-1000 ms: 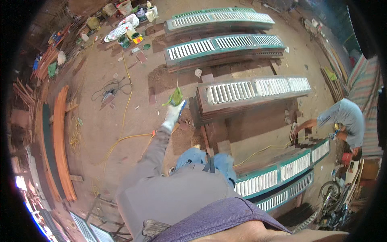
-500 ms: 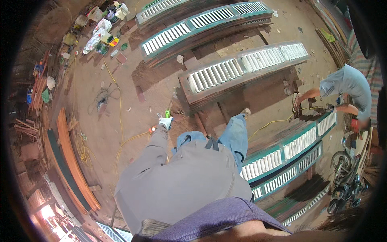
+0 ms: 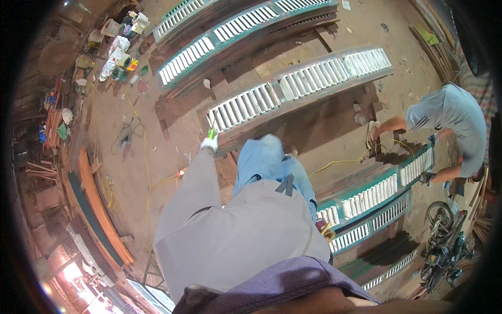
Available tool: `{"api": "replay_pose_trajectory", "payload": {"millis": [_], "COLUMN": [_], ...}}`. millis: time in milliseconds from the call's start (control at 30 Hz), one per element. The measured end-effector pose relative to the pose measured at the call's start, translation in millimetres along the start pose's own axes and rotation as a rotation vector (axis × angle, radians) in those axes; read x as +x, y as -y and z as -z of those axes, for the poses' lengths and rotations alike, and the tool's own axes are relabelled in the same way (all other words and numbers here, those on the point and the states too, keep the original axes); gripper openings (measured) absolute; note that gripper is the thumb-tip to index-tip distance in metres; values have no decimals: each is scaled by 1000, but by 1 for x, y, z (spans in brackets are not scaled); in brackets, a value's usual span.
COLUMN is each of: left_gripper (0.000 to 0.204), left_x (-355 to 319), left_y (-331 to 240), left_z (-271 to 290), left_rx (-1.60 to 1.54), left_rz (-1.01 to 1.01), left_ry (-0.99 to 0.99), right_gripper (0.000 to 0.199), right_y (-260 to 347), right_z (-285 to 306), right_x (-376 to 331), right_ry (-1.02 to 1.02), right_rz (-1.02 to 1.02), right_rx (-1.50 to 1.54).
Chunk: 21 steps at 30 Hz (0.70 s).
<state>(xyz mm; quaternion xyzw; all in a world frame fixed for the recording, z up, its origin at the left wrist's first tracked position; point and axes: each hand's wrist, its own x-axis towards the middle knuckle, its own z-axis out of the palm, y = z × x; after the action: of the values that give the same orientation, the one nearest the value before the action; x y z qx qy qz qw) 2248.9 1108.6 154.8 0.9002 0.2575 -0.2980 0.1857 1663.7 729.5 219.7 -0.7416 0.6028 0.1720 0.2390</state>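
Left hand (image 3: 209, 144) in a white glove, closed around a small green tool (image 3: 212, 133); tip sits at the near end of the white slatted panel (image 3: 298, 86) lying across supports; looks like work on the slats, next move needs steady reach; right hand not visible

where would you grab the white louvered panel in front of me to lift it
Probably by the long outer frame rails of the white louvered panel, one hand from each long side near the ends. It lies flat and long, and its middle is thin slats with gaps, likely weak. The gloved left hand is at its near end.
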Motion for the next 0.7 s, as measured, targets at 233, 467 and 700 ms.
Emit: {"api": "replay_pose_trajectory", "payload": {"millis": [233,467,700], "left_gripper": [67,70,64], "left_x": [13,18,0], "left_y": [-184,-346,-476], "left_z": [-27,-68,-89], "left_rx": [241,282,398], "left_rz": [-257,-278,-440], "left_ry": [163,309,298], "right_gripper": [40,34,34], "right_y": [114,167,176], "right_z": [88,86,112], "right_x": [74,120,171], "right_ry": [-63,-8,3], "right_rz": [47,120,89], "right_rx": [-46,-57,-20]}}
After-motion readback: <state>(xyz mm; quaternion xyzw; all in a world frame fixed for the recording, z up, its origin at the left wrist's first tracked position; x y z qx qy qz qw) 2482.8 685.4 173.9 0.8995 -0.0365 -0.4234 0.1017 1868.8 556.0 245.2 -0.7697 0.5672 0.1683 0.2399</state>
